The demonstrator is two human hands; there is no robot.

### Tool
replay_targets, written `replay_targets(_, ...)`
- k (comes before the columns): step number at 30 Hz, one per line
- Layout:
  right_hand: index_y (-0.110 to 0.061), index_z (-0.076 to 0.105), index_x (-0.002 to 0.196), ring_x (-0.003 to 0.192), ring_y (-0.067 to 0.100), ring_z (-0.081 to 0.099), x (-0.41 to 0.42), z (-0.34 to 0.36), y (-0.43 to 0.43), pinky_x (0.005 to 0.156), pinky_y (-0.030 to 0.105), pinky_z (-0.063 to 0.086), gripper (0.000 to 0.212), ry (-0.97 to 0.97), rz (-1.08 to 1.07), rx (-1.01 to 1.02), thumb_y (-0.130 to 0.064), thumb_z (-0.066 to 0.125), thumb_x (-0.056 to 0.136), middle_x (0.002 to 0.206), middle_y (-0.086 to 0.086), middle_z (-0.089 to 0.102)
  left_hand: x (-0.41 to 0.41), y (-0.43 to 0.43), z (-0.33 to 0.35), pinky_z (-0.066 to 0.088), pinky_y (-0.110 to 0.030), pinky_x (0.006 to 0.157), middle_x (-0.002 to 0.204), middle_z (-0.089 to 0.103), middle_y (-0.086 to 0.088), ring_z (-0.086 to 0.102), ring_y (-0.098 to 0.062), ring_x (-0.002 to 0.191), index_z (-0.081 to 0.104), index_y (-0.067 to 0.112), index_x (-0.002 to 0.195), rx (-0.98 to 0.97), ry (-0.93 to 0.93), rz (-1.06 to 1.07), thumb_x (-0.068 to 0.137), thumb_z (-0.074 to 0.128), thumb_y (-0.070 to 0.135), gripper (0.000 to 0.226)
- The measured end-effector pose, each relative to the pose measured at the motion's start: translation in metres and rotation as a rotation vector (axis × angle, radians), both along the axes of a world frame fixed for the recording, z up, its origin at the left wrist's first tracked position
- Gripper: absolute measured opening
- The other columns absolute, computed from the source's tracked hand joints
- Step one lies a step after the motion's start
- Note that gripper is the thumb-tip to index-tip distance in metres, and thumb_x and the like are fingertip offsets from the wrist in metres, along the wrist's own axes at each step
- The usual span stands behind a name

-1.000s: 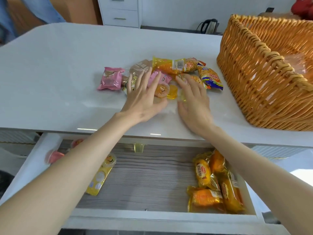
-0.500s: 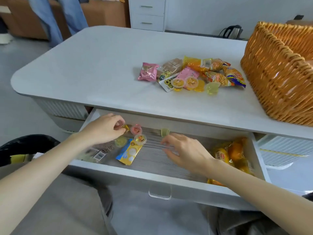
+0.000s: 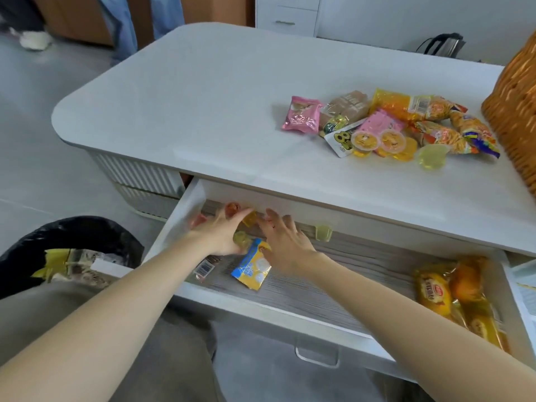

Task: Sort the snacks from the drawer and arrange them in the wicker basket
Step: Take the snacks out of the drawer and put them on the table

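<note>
Both hands are inside the open drawer (image 3: pixel 290 311) at its left back corner. My left hand (image 3: pixel 220 233) lies with straight fingers over several small jelly cups (image 3: pixel 233 208), and a yellow-green cup (image 3: pixel 242 239) sits under its palm. My right hand (image 3: pixel 285 242) reaches beside it with spread fingers, over a blue and yellow packet (image 3: pixel 252 268). A lone green jelly cup (image 3: pixel 323 233) lies further right. Orange bread packs (image 3: pixel 455 297) fill the drawer's right end. A pile of snacks (image 3: pixel 385 126) lies on the tabletop. The wicker basket (image 3: pixel 513 111) stands at the right edge.
The white table (image 3: pixel 203 105) has a rounded left corner. A bin lined with a black bag (image 3: pixel 69 250) stands left of the drawer. A person's legs in jeans (image 3: pixel 124 21) stand beyond the table, and a kettle (image 3: pixel 443 44) sits at the back.
Both hands left the snack pile on the tabletop and went down into the drawer. They have now closed together over the jelly cups at the left back corner.
</note>
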State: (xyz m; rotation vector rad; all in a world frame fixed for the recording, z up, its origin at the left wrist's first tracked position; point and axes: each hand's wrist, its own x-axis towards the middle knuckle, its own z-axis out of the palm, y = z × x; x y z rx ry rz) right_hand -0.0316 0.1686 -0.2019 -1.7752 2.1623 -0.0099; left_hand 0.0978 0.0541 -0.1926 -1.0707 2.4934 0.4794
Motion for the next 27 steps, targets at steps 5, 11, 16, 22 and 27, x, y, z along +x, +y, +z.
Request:
replay_targets(5, -0.024, 0.042, 0.134, 0.119, 0.033, 0.045, -0.014, -0.011, 0.013, 0.08, 0.04, 0.053, 0.046, 0.047, 0.02, -0.012, -0.008, 0.048, 0.092, 0.139, 0.004, 0.027, -0.005, 0.014, -0.007, 0.041, -0.047, 0.1, 0.141, 0.014, -0.012, 0.036, -0.037, 0.127, 0.012, 0.031, 0.146, -0.028, 0.129, 0.032, 0.08, 0.072, 0.043, 0.09)
replay_targets(11, -0.02, 0.045, 0.12, 0.116, 0.033, 0.041, -0.042, -0.016, 0.05, 0.068, 0.037, 0.048, 0.031, -0.02, -0.064, -0.039, -0.009, 0.049, 0.091, 0.134, 0.006, 0.031, -0.008, 0.018, -0.018, 0.048, -0.047, 0.092, 0.133, 0.02, -0.01, 0.044, -0.034, 0.113, 0.037, 0.017, 0.123, -0.11, 0.166, -0.001, 0.085, 0.069, 0.036, 0.053)
replay_targets(16, -0.014, 0.047, 0.113, 0.106, 0.032, 0.048, -0.046, -0.012, 0.057, 0.07, 0.036, 0.04, 0.024, -0.094, -0.082, -0.036, -0.008, 0.047, 0.09, 0.125, 0.008, 0.039, -0.008, 0.017, -0.02, 0.045, -0.045, 0.096, 0.136, 0.019, -0.011, 0.042, -0.031, 0.116, 0.049, 0.012, 0.109, -0.098, 0.158, -0.062, 0.088, 0.067, 0.03, 0.033)
replay_targets(22, -0.019, 0.053, 0.108, 0.089, 0.029, 0.057, -0.043, 0.025, 0.084, 0.075, 0.037, 0.05, 0.018, -0.265, -0.073, -0.202, -0.013, 0.048, 0.091, 0.116, 0.0, 0.046, -0.007, 0.022, -0.004, 0.042, -0.038, 0.095, 0.13, 0.031, -0.011, 0.044, -0.03, 0.115, 0.05, 0.017, 0.113, -0.053, 0.183, -0.08, 0.086, 0.069, 0.026, 0.034)
replay_targets(27, -0.026, 0.054, 0.102, 0.088, 0.013, 0.059, -0.049, 0.074, 0.114, 0.079, 0.032, 0.051, 0.016, -0.326, -0.052, -0.399, -0.016, 0.056, 0.089, 0.112, -0.009, 0.047, -0.023, 0.047, 0.049, 0.045, -0.036, 0.091, 0.114, 0.047, -0.004, 0.051, -0.023, 0.107, 0.057, 0.03, 0.115, 0.13, 0.202, -0.207, 0.079, 0.071, 0.044, 0.041)
